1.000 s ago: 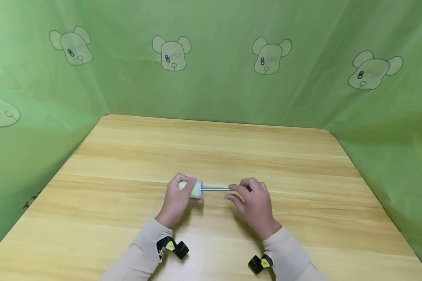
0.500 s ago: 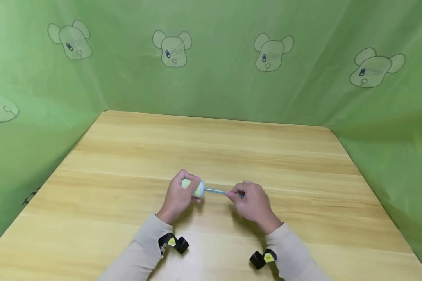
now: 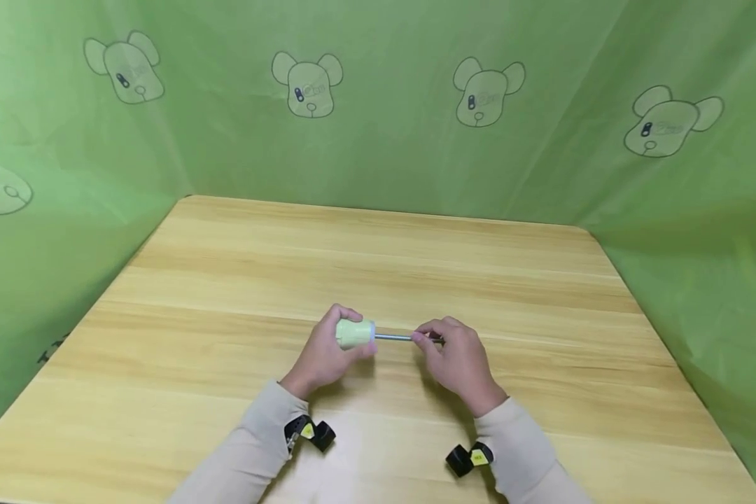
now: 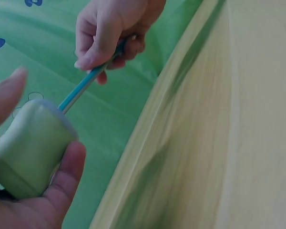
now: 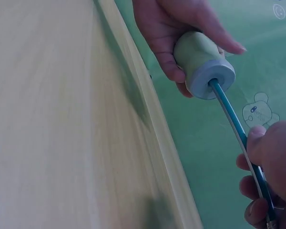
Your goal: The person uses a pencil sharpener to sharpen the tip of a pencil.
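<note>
My left hand (image 3: 326, 353) holds a pale green pencil sharpener (image 3: 353, 334), thumb on one side and fingers on the other. The sharpener lies sideways above the table, its grey-rimmed face toward the right hand. A slim teal and silver pencil (image 5: 233, 114) has one end in the hole of that face. Farther along the pencil, the thumb and fingers of my right hand (image 3: 458, 358) pinch it, and its far end shows past the fingers in the right wrist view. The tip inside the sharpener (image 4: 35, 148) is hidden.
Below both hands spreads a wood-grain table (image 3: 378, 273). Green curtains (image 3: 390, 161) with bear-head prints stand along its back and sides. A black wrist camera (image 3: 458, 460) is strapped to each beige sleeve (image 3: 519, 444).
The right fingers, loose around the pencil a second ago, now pinch it. The left hand has turned the sharpener and shifted slightly right, its thumb moving from the top to the near side.
</note>
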`<action>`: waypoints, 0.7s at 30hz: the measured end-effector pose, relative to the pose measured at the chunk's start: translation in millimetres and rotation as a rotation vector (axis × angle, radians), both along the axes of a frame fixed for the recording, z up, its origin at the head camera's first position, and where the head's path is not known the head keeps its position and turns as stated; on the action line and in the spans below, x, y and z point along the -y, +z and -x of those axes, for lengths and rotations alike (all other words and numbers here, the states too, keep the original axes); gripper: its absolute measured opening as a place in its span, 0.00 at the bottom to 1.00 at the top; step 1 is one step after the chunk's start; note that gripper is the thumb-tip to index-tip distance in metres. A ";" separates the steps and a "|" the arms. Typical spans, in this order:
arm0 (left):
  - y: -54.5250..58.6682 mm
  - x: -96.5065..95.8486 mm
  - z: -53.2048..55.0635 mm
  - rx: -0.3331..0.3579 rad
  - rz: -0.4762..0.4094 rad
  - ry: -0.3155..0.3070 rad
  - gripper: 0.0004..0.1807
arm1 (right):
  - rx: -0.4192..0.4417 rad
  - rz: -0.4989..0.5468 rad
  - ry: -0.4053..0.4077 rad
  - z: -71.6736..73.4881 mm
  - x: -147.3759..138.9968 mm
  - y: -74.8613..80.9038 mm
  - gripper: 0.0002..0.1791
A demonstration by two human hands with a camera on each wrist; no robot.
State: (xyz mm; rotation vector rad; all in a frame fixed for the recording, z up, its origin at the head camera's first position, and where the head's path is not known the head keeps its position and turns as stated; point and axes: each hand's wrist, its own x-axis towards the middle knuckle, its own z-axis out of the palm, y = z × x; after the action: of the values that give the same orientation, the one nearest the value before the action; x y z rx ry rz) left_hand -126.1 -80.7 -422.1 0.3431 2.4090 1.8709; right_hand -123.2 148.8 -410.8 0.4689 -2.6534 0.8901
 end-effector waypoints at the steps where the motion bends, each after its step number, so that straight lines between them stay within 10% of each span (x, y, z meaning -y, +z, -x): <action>1: -0.4 0.7 0.3 -0.022 0.039 -0.009 0.28 | -0.004 0.012 -0.001 0.2 -0.3 -0.8 0.03; 21: 5.2 4.5 2.0 -0.433 0.483 -0.041 0.27 | -0.202 -0.209 0.073 -0.5 -2.6 -0.2 0.08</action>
State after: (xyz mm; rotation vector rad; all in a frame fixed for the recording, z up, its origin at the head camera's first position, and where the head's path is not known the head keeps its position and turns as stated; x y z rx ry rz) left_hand -128.1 -85.2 -417.0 0.8117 2.9872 1.2258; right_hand -122.7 151.5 -411.0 0.6715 -2.5664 0.5535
